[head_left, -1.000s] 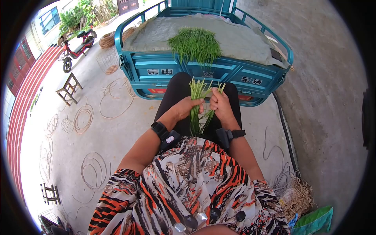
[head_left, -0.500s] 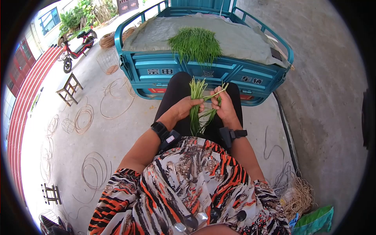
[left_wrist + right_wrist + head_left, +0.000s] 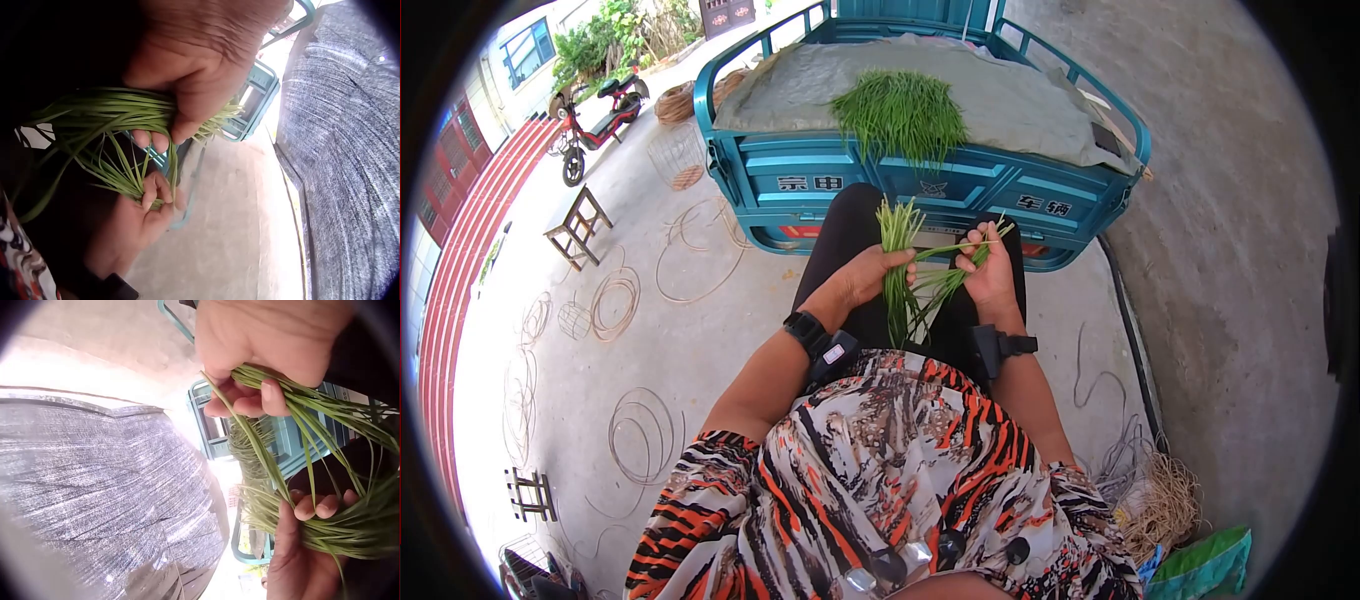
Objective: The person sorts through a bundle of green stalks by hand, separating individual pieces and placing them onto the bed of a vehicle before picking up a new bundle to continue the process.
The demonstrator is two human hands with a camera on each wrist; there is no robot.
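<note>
Thin green chive-like stalks, light, limp and easily bruised, stand bunched over the lap in the left hand, fingers curled round mid-stem, while the right hand pinches a few strands near their cut ends, before the teal cart's tailgate.

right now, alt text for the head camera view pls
A seated person's left hand grips an upright bunch of long green chive-like stalks over their lap, while the right hand pinches a few loose stalks beside it. Ahead, a teal metal cart carries a pile of the same greens.
</note>
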